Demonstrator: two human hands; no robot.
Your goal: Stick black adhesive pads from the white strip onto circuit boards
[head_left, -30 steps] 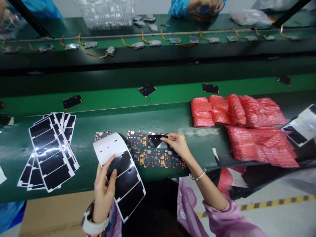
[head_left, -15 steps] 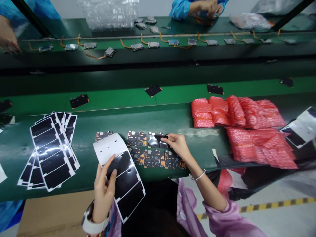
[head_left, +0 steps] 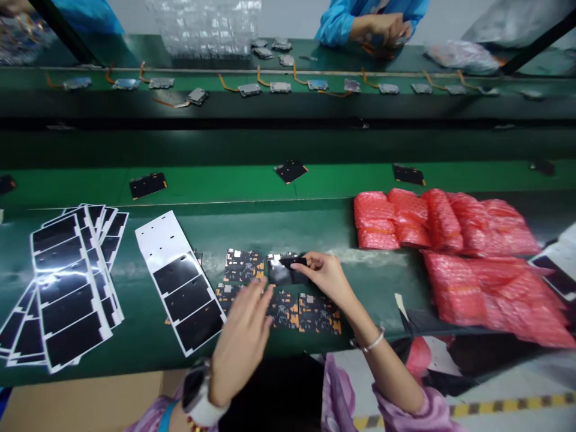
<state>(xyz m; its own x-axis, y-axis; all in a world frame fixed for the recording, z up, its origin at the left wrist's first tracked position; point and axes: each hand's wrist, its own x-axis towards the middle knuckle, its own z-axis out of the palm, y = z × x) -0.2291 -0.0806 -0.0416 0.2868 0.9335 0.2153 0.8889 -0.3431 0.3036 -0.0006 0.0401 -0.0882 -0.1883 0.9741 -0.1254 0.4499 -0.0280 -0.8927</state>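
Between the thumb and fingers of my right hand is the edge of a black adhesive film, which lies partly over a circuit board in the back row. My left hand holds nothing, its fingers stretched out over the front row of boards. Beside it lies a sticker sheet, its top section bare white and several black pieces still on it. Another circuit board sits to the left of the filmed one, and one more board is at the front right.
A fanned stack of sticker sheets lies at the left. Red bubble-wrap bundles are piled at the right. Beyond, black-covered boards rest on a green belt. A co-worker's hands are busy across the line.
My left hand has let go of the sticker sheet, now lying on the table, and moved right toward the boards. My right hand still holds the film at the same board.
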